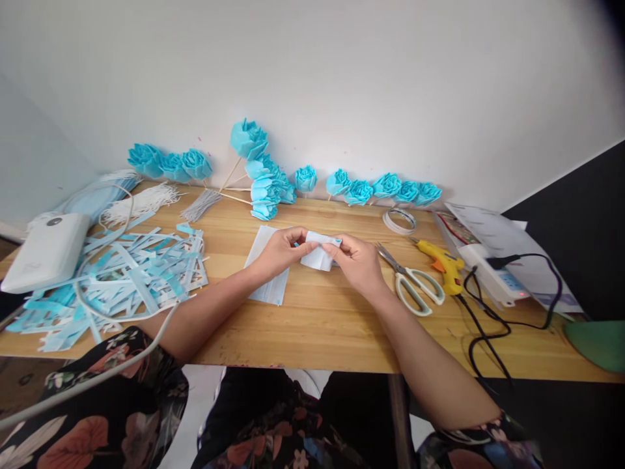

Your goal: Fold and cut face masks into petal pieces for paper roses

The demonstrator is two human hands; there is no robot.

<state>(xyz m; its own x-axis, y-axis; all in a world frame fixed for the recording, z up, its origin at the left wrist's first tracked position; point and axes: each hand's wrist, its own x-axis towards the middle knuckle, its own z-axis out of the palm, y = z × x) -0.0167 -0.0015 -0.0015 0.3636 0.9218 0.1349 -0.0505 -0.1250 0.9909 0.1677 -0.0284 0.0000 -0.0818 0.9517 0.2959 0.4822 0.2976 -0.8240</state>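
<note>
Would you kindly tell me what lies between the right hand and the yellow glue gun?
In the head view, the open scissors lie between the right hand and the yellow glue gun.

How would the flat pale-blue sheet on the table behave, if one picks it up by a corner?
The pale-blue sheet would probably sag, since it looks thin and cloth-like. It is likely very light for its size, having little visible thickness. It might brush or catch on the left hand, which crosses over it.
</note>
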